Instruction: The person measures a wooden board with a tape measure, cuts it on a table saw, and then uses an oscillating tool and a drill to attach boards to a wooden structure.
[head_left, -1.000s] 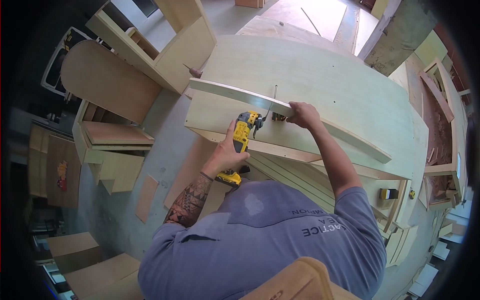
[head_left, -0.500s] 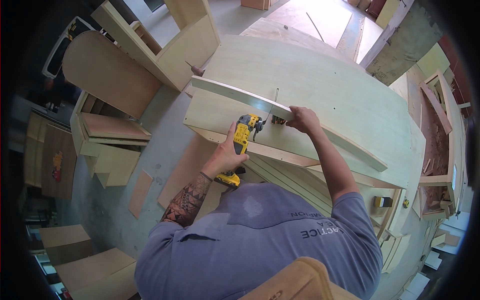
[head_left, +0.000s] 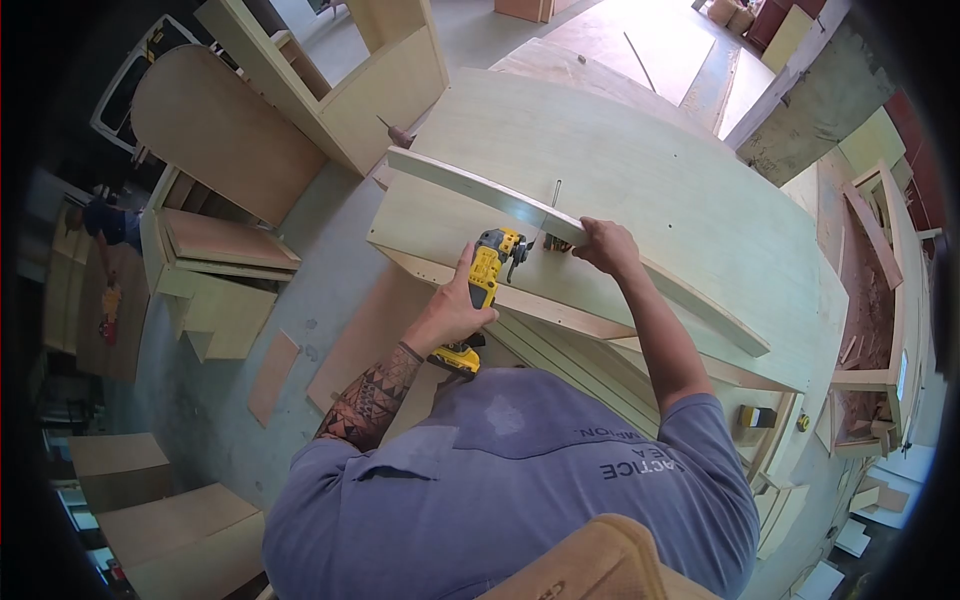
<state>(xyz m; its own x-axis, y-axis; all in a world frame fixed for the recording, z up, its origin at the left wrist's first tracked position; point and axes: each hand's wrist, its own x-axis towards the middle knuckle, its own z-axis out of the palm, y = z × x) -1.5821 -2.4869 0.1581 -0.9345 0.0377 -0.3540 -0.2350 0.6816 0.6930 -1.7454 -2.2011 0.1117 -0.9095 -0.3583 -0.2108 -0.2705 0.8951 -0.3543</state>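
Your left hand [head_left: 450,312], its grip closed around the body of the yellow-and-black cordless multi-tool [head_left: 487,268], holds the tool's head near the pale wooden strip [head_left: 480,188]. Your right hand [head_left: 608,246] grasps the strip, which lies across the broad plywood surface [head_left: 620,160]. A black-and-yellow box [head_left: 757,416] sits to the right, near a small yellow tape measure [head_left: 803,423].
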